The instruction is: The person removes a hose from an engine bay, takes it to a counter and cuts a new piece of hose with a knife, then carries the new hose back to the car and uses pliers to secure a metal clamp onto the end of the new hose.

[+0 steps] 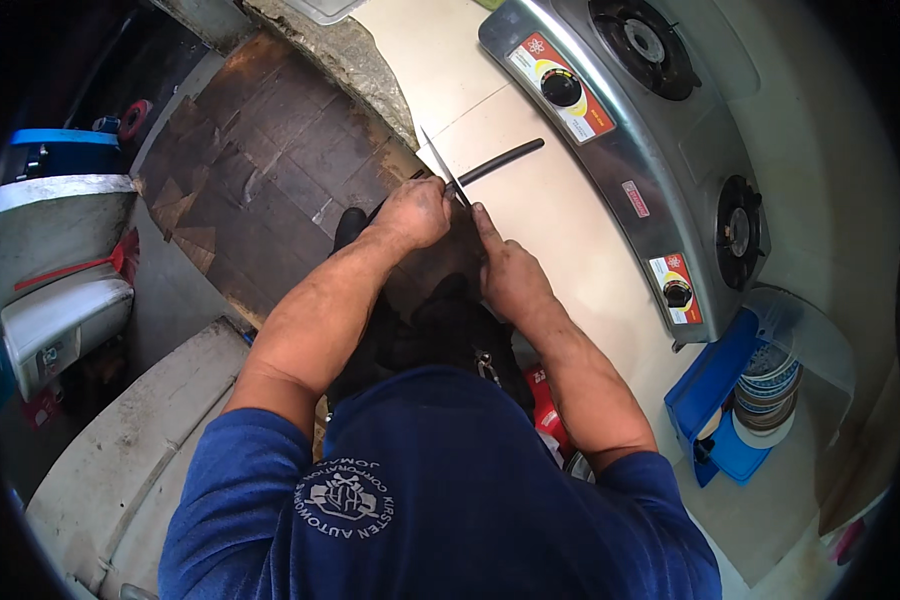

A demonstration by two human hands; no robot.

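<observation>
My left hand (417, 213) is closed on a long black rod-like piece (505, 160), which sticks out past my fingers over the cream tiled counter (560, 240). Whether it is a hose or a solid rod I cannot tell. In my right hand (515, 280) is a knife, its handle hidden in my grip and the index finger stretched along the blade. The narrow, pointed knife blade (438, 158) slants away to the upper left. It crosses the black piece close beside my left fingers, at the counter's edge.
A silver two-burner gas stove (620, 165) stands along the right of the counter. Nearer on the right, a blue dish rack (710, 400) holds stacked plates. Worn brown boards (270, 170) cover the floor at left. A broken concrete edge (345, 55) runs along the far side.
</observation>
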